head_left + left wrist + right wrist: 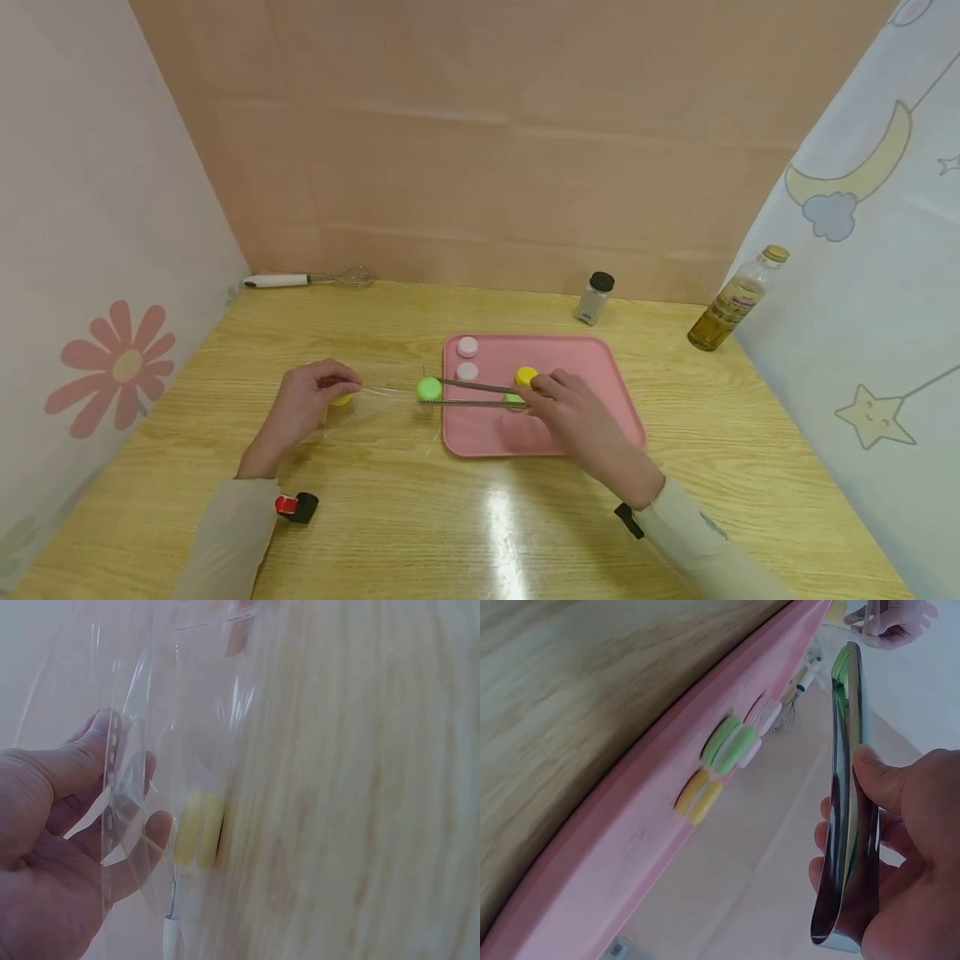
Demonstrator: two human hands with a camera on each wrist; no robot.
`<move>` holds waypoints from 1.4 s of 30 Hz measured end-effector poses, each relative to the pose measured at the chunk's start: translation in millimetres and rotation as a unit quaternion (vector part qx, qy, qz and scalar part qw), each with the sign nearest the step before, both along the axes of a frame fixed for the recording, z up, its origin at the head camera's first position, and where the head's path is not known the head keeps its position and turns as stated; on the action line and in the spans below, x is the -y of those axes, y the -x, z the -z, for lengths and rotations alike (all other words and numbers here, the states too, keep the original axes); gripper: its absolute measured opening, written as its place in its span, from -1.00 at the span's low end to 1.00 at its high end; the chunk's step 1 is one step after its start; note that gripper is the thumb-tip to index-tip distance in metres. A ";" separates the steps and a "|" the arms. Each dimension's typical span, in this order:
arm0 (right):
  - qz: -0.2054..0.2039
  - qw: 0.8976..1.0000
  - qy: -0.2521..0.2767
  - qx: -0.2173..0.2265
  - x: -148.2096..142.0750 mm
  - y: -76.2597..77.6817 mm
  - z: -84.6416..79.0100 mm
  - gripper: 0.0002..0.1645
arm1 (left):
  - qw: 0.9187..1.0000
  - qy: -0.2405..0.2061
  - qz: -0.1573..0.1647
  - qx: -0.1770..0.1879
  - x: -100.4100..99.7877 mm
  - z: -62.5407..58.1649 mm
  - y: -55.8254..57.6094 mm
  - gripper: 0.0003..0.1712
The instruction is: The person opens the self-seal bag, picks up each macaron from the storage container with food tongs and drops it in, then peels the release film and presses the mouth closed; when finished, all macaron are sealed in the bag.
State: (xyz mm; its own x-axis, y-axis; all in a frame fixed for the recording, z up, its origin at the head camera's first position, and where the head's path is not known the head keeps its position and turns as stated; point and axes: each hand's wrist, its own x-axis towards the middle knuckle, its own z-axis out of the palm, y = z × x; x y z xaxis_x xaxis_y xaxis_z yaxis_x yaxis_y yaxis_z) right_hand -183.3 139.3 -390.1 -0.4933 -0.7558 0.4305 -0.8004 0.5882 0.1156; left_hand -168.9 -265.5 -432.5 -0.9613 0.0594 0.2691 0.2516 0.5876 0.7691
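My left hand (307, 402) pinches the edge of a clear plastic bag (199, 742). Inside the bag lies a yellow macaron (199, 829), partly hidden by the hand in the head view. In my right hand (576, 417) is a pair of metal tongs (838, 825), gripped around the arms. Their toothed tips pinch a green macaron (430, 389) just left of the tray's edge, by the bag's opening. A pink tray (600, 421) under the right hand bears two pale pink macarons (467, 372), a yellow macaron (526, 376) and another green macaron (729, 745).
A whisk (300, 280) with a white handle lies at the back left. Behind the tray stands a small jar (592, 302) with a black lid. A bottle (731, 304) of amber liquid stands at the back right by the wall.
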 end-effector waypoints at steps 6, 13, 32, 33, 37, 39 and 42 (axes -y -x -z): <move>-0.008 1.000 -0.016 -0.002 17.2 8.7 7.1 -0.43 | 1.000 0.003 0.002 -0.002 -1.2 -0.9 -0.7 -0.91; -0.018 1.000 -0.021 0.006 35.6 12.5 12.5 -0.47 | 1.000 -0.007 0.004 0.002 -2.8 -0.7 -1.0 -0.91; -0.056 0.996 -0.057 0.049 82.8 23.8 17.6 -0.51 | 1.000 -0.006 0.002 0.002 -0.6 -3.1 0.0 -0.93; -0.057 0.995 -0.059 0.052 84.6 24.0 17.1 -0.51 | 1.000 -0.006 0.002 0.002 -0.5 -3.3 -0.1 -0.93; -0.058 0.995 -0.073 0.045 93.6 26.2 17.9 -0.49 | 1.000 -0.007 0.002 0.000 -0.1 -4.2 -0.4 -0.93; -0.059 0.994 -0.080 0.036 98.2 27.0 18.4 -0.49 | 1.000 -0.012 0.003 0.002 -0.2 -4.8 -1.0 -0.91; -0.061 0.994 -0.088 0.021 104.4 27.1 18.4 -0.51 | 1.000 -0.020 0.005 0.005 -0.4 -4.9 -1.3 -0.89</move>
State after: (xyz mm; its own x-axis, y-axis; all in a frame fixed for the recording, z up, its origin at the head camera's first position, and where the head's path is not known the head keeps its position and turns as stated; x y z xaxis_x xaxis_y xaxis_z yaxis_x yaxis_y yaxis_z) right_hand -210.5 34.9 -408.5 -0.4084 -0.8730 0.2664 -0.8709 0.4601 0.1725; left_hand -167.6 -265.1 -427.6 -0.9633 0.0581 0.2620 0.2494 0.5541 0.7942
